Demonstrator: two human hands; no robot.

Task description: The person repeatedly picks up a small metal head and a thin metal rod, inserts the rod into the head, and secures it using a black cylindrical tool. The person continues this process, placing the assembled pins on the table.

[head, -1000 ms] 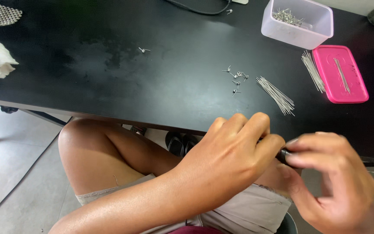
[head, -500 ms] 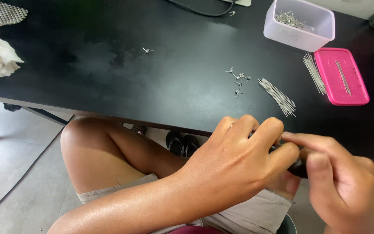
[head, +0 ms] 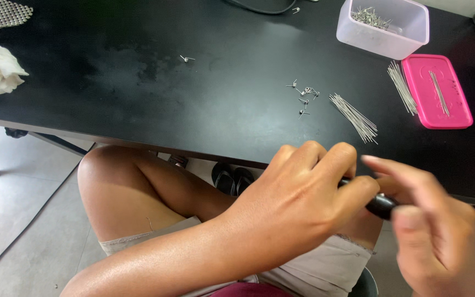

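Left hand [head: 303,198] curled shut round a dark tool [head: 381,205] over the lap, near edge of black table [head: 138,93]. Right hand [head: 435,231] pinches the tool's tip w/ fingers. Wire bundle [head: 354,116] lies farther back, right.

The left hand [head: 298,203] sat in the lower middle of the frame, its forearm running in from the bottom left corner. Its back faced the camera, knuckles raised and fingers curled over toward the right, closed round something dark (only a short stub showed past the fingertips). The right hand [head: 432,231] filled the lower right corner, blurred, its fingers stretched leftward to meet the left fingertips. Its thumb pointed down at the near edge. A bare bent knee showed at lower left, below the left forearm.
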